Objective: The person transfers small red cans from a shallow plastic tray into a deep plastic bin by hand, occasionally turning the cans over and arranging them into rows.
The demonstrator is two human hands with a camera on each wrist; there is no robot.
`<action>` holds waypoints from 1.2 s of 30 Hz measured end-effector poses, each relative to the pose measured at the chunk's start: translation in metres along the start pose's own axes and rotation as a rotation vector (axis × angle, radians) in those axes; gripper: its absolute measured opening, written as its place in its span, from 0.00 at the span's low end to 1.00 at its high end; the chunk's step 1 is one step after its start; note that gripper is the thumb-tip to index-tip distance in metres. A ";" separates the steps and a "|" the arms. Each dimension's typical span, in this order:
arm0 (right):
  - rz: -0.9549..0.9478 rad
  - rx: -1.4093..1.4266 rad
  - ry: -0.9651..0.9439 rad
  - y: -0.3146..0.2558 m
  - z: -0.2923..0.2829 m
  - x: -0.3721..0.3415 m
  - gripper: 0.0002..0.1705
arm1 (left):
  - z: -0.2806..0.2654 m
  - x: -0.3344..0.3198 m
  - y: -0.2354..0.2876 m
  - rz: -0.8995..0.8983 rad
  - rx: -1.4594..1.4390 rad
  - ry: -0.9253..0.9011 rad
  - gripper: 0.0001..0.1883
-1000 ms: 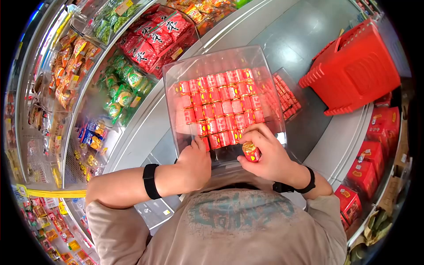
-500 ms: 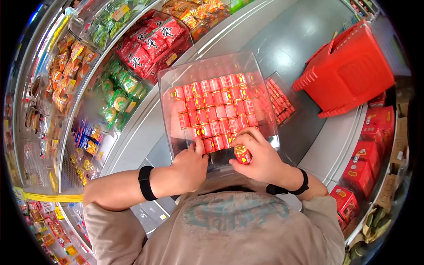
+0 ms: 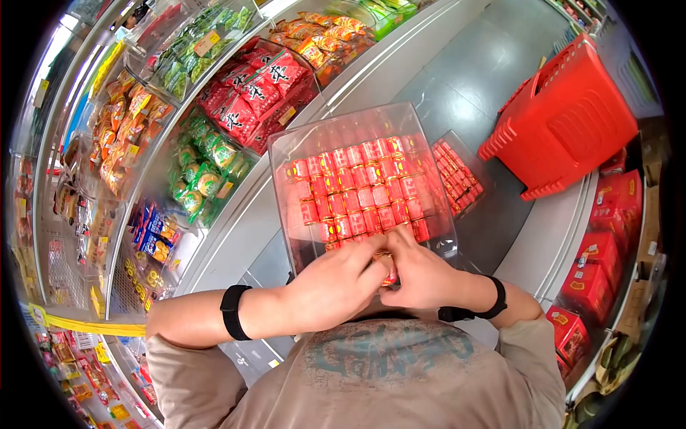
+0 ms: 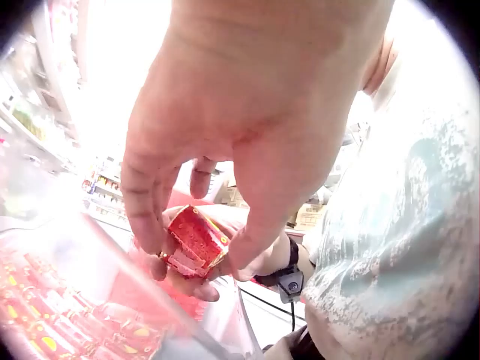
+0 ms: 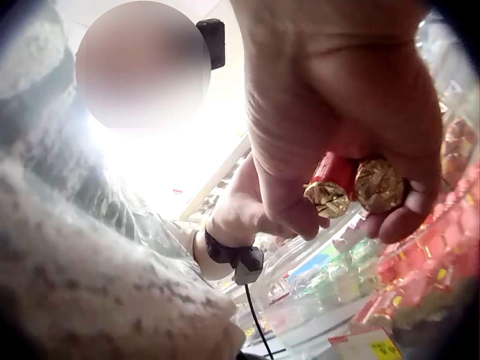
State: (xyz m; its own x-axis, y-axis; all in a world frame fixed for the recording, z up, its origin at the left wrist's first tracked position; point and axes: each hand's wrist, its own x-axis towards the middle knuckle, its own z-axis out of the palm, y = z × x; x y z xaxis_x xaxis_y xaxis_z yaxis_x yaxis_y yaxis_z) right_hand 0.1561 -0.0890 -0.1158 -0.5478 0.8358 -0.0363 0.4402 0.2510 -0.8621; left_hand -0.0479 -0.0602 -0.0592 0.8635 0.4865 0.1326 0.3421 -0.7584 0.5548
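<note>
Two red-wrapped candy rolls with crinkled gold ends, one roll [image 5: 330, 176] beside the other roll [image 5: 379, 187], lie in my right hand [image 3: 421, 277], gripped between thumb and fingers. My left hand [image 3: 336, 286] meets it at the near edge of the clear plastic bin [image 3: 307, 136]. In the left wrist view, left thumb and fingertips pinch the red rolls [image 4: 196, 244] from either side, the right fingers beneath them. Rows of similar rolls [image 3: 350, 200] fill much of the bin; both hands cover part of the nearest row.
A smaller tray of red rolls [image 3: 457, 175] sits right of the bin. Farther right stands a red shopping basket [image 3: 572, 118], above red boxes [image 3: 586, 286] on a low shelf. Shelves of bagged snacks [image 3: 207, 171] curve along the left. A price card [image 5: 367, 343] shows near the bin.
My left hand has left the front row of rolls and moved right to join my right hand. Earlier a roll showed in the right hand alone; now both hands close around it.
</note>
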 end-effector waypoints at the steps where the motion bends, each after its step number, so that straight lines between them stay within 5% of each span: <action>1: -0.070 -0.002 -0.041 0.003 0.002 0.001 0.32 | 0.001 0.000 0.000 -0.011 0.002 -0.034 0.21; 5: -0.127 -0.076 -0.123 0.011 0.008 0.003 0.33 | 0.005 -0.004 -0.001 -0.033 0.014 -0.080 0.19; 8: 0.096 0.066 -0.046 -0.002 0.000 0.004 0.33 | 0.003 -0.009 -0.005 -0.091 0.068 -0.121 0.18; 13: 0.145 -0.039 0.018 -0.001 -0.006 -0.002 0.31 | -0.006 -0.015 -0.035 -0.228 0.393 -0.232 0.14; 21: 0.072 0.018 0.032 0.004 0.001 -0.009 0.26 | -0.008 0.003 -0.056 -0.487 0.418 -0.594 0.12; 36: 0.123 0.034 0.048 0.002 -0.006 -0.009 0.23 | 0.012 -0.003 -0.050 -0.390 0.609 -0.596 0.08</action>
State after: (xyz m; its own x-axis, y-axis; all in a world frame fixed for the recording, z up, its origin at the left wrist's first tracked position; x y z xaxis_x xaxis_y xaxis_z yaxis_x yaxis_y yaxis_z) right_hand 0.1664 -0.0933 -0.1146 -0.4559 0.8819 -0.1197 0.4772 0.1287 -0.8693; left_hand -0.0627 -0.0290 -0.0970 0.6367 0.5794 -0.5089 0.6370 -0.7670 -0.0763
